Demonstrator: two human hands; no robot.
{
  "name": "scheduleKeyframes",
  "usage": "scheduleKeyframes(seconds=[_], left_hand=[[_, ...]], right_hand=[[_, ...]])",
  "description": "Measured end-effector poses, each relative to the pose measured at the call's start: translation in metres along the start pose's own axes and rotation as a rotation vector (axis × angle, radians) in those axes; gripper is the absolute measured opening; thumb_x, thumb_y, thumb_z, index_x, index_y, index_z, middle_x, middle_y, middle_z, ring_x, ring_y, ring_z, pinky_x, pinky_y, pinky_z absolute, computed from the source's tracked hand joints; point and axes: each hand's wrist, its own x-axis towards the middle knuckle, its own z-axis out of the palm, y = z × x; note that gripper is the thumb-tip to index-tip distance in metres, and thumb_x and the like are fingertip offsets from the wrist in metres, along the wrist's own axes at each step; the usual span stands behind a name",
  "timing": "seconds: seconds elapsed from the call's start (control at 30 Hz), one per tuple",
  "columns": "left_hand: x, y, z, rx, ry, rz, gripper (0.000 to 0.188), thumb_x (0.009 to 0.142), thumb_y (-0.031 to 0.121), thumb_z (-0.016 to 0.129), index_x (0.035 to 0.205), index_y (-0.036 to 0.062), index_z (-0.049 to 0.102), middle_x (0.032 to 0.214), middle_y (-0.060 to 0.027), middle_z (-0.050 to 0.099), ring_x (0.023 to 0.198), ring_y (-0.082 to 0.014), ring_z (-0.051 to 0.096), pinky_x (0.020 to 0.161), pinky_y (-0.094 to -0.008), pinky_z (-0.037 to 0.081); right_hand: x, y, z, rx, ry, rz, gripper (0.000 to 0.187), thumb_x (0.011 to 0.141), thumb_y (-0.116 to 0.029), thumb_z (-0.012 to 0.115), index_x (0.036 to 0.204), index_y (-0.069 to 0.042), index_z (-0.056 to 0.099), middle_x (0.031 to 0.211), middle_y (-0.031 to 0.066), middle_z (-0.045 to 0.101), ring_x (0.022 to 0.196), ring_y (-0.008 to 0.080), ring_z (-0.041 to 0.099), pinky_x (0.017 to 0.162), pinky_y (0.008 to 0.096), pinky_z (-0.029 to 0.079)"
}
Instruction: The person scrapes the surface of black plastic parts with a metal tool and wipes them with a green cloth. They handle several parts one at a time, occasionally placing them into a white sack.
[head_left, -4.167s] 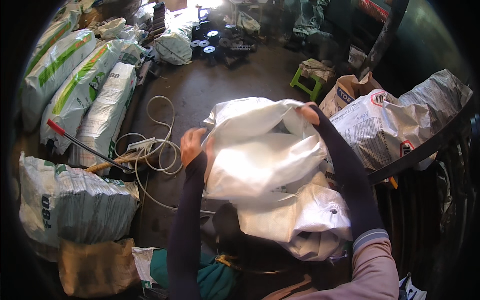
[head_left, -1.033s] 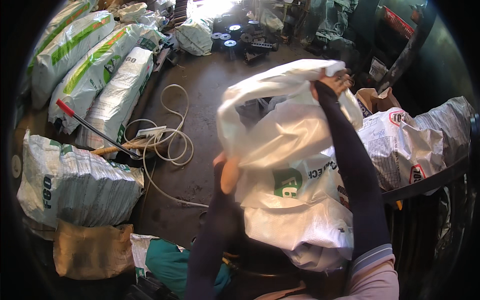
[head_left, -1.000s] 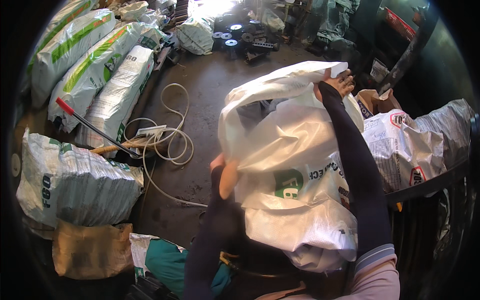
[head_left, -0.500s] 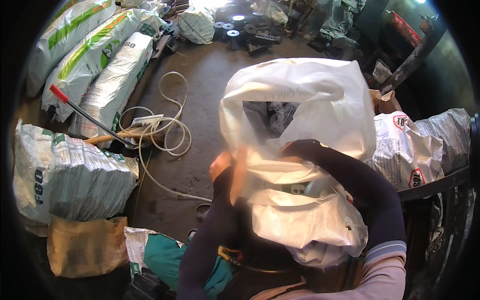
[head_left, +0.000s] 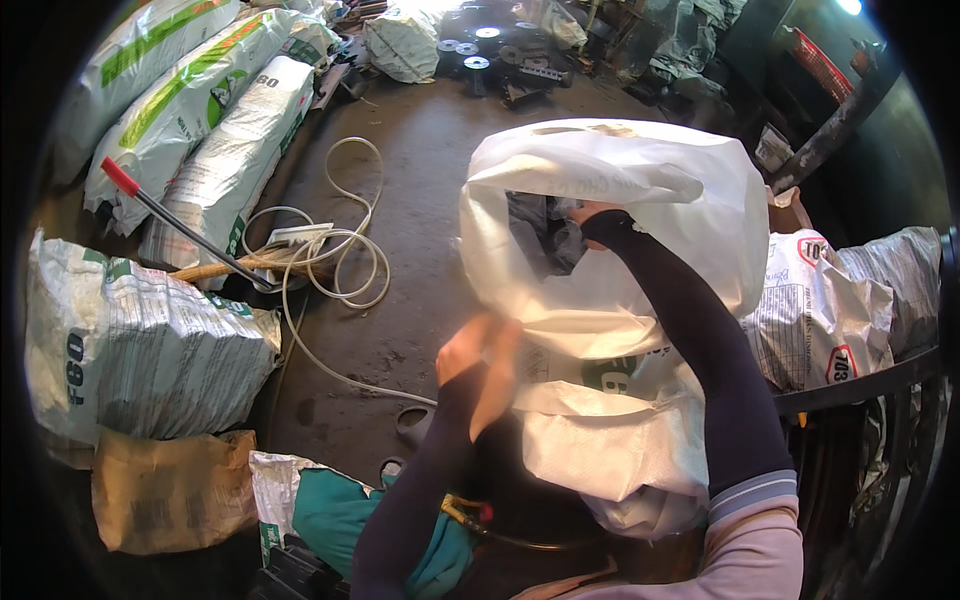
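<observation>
A large white woven sack (head_left: 720, 215) stands in front of me, its mouth open toward me and its rim folded over. Dark grey crumpled plastic (head_left: 530, 225) shows inside. My right hand (head_left: 598, 222) reaches through the opening to this plastic; its fingertips are hidden, so its grip does not show. By the lower left edge of the sack is my left hand (head_left: 482, 365), its fingers blurred by motion. Whether it touches the sack I cannot tell. Below the mouth, a pale folded part of a sack (head_left: 610, 440) hangs toward me.
Filled white bags (head_left: 230, 150) lie at the far left, with a stack of folded sacks (head_left: 190, 350) nearer. A clear hose (head_left: 375, 250) loops over the floor by a red-handled rod (head_left: 185, 225). Printed sacks (head_left: 820, 310) stand at right behind a dark bar (head_left: 860, 380).
My right hand has moved away from me, from the near rim into the mouth of the sack. My left hand has shifted slightly down and right. The view has shifted a little.
</observation>
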Motion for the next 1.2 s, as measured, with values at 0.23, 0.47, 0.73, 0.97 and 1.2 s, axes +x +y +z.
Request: scheduleKeyframes(seconds=[0.23,0.47,0.73,0.97,1.2], left_hand=[[-0.031,-0.033,-0.028,0.055,-0.034,0.113,0.031,0.088,0.024,0.068,0.106,-0.001,0.07,0.101,-0.0198,0.072,0.095,-0.0318,0.069,0.087,-0.0375,0.051],[-0.068,-0.071,-0.069,0.016,0.084,-0.094,0.031,0.088,0.024,0.071,0.106,-0.0013,0.07,0.093,-0.0163,0.073,0.089,-0.0249,0.071,0.083,-0.0345,0.053],[-0.098,-0.043,-0.093,-0.047,0.197,-0.04,0.037,0.087,0.024,0.072,0.115,-0.0006,0.067,0.102,-0.0156,0.071,0.096,-0.0244,0.068,0.088,-0.035,0.051],[-0.096,0.033,-0.062,-0.122,0.113,0.186,0.077,0.087,0.031,0.074,0.148,0.0029,0.036,0.139,-0.0234,0.052,0.125,-0.0315,0.053,0.104,-0.0407,0.042],[-0.106,0.068,-0.049,-0.766,0.092,-0.022,0.082,0.088,0.03,0.075,0.146,-0.005,0.028,0.14,-0.0226,0.047,0.126,-0.0279,0.05,0.105,-0.0363,0.04]], right_hand=[[-0.01,0.02,0.002,-0.036,0.099,0.175,0.041,0.091,-0.025,0.051,0.126,-0.004,0.057,0.126,0.0214,0.062,0.121,0.0392,0.056,0.107,0.0434,0.04],[-0.036,0.009,-0.138,-0.05,-0.05,-0.216,0.011,0.086,-0.006,0.063,0.093,0.001,0.058,0.091,0.0203,0.061,0.1,0.0385,0.061,0.084,0.0474,0.05],[-0.039,-0.031,-0.292,0.167,0.402,-0.073,0.019,0.086,-0.017,0.068,0.086,0.001,0.061,0.083,0.0223,0.065,0.078,0.0409,0.064,0.072,0.0451,0.05],[-0.016,-0.143,-0.398,0.201,0.554,-0.276,0.026,0.089,-0.026,0.063,0.085,0.0,0.062,0.078,0.0198,0.066,0.078,0.0356,0.068,0.073,0.042,0.052],[-0.036,-0.254,-0.424,0.435,0.697,-0.265,0.025,0.081,-0.022,0.056,0.081,0.002,0.063,0.079,0.0281,0.065,0.081,0.0439,0.067,0.075,0.0473,0.053]])
